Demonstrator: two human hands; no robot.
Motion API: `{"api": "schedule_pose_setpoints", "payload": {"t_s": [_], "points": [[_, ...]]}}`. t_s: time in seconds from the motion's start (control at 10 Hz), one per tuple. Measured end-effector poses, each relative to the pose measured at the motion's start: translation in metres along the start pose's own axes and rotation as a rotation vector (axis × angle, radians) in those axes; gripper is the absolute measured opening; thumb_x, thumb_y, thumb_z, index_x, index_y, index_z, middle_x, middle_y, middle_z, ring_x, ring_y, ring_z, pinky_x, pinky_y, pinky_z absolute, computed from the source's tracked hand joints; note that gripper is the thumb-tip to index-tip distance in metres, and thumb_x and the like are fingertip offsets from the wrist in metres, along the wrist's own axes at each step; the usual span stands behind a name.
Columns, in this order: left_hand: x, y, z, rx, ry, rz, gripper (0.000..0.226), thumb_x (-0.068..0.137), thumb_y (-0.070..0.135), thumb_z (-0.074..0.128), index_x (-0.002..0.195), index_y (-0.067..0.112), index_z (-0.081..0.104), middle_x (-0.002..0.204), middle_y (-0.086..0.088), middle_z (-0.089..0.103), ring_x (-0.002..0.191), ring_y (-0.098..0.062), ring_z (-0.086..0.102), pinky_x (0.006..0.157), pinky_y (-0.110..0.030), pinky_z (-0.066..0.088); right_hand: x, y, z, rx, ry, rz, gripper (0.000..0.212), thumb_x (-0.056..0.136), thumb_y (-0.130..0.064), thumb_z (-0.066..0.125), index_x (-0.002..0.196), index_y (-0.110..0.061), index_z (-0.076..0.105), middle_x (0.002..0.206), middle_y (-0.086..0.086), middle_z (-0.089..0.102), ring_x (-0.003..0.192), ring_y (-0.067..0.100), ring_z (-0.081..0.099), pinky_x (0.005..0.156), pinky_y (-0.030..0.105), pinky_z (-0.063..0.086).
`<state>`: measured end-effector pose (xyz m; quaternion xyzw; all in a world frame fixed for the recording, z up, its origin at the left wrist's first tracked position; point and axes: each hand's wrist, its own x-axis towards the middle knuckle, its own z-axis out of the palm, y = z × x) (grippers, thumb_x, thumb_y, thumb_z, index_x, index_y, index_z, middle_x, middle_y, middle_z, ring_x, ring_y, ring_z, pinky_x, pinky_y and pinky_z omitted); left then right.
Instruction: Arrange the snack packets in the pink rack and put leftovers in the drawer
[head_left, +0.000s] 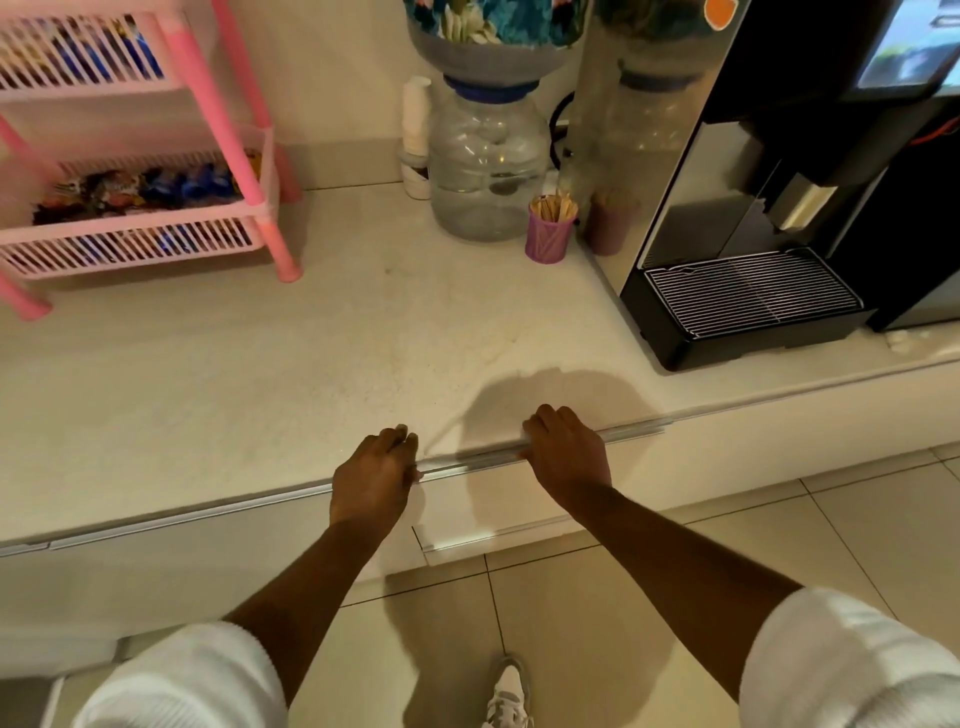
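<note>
The pink rack (244, 156) stands at the back left of the counter, with colourful snack packets (150, 189) lying in its lower tray and more behind the slats of the upper tray. Both my hands are at the counter's front edge, on the metal handle strip (467, 462) of the drawer (498, 506) below it. My left hand (375, 480) curls its fingers over the strip at the left. A short way to the right, my right hand (566, 454) grips the same strip. The drawer front sits flush with the counter edge, so its inside is hidden.
A clear water jug (488, 166) holding a flower bunch stands at the back, next to a purple cup of wooden stirrers (550, 228). A black coffee machine (779, 208) fills the right side. White cups (415, 119) are stacked by the wall. Tiled floor lies below.
</note>
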<state>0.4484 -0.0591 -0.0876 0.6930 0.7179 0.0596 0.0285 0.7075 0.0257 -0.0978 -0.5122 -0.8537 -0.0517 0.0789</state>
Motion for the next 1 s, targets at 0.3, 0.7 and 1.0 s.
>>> {"api": "schedule_pose_setpoints", "payload": {"t_s": [0.3, 0.7, 1.0], "points": [[0.004, 0.008, 0.0, 0.064, 0.036, -0.029, 0.031, 0.068, 0.013, 0.081, 0.097, 0.017, 0.071, 0.107, 0.0, 0.07, 0.08, -0.023, 0.068, 0.046, -0.027, 0.049, 0.012, 0.003, 0.005, -0.078, 0.141, -0.119, 0.02, 0.062, -0.005, 0.076, 0.071, -0.012, 0.06, 0.075, 0.003, 0.056, 0.065, 0.018, 0.053, 0.048, 0.027, 0.043], [0.002, 0.013, -0.002, 0.04, 0.049, -0.06, 0.035, 0.071, 0.007, 0.079, 0.103, 0.016, 0.068, 0.109, -0.001, 0.068, 0.081, -0.023, 0.067, 0.048, -0.029, 0.049, 0.016, -0.002, 0.0, -0.021, 0.025, -0.011, 0.021, 0.068, -0.016, 0.077, 0.082, -0.013, 0.062, 0.084, 0.001, 0.058, 0.073, 0.018, 0.055, 0.055, 0.028, 0.049], [-0.005, -0.028, -0.019, -0.214, -0.044, 0.028, 0.04, 0.095, 0.043, 0.055, 0.131, 0.025, 0.058, 0.139, 0.01, 0.056, 0.123, -0.016, 0.056, 0.093, -0.031, 0.052, 0.033, -0.019, -0.035, 0.341, -0.298, 0.162, 0.028, 0.085, -0.044, 0.072, 0.102, -0.021, 0.07, 0.106, -0.003, 0.06, 0.098, 0.019, 0.062, 0.084, 0.035, 0.053]]}}
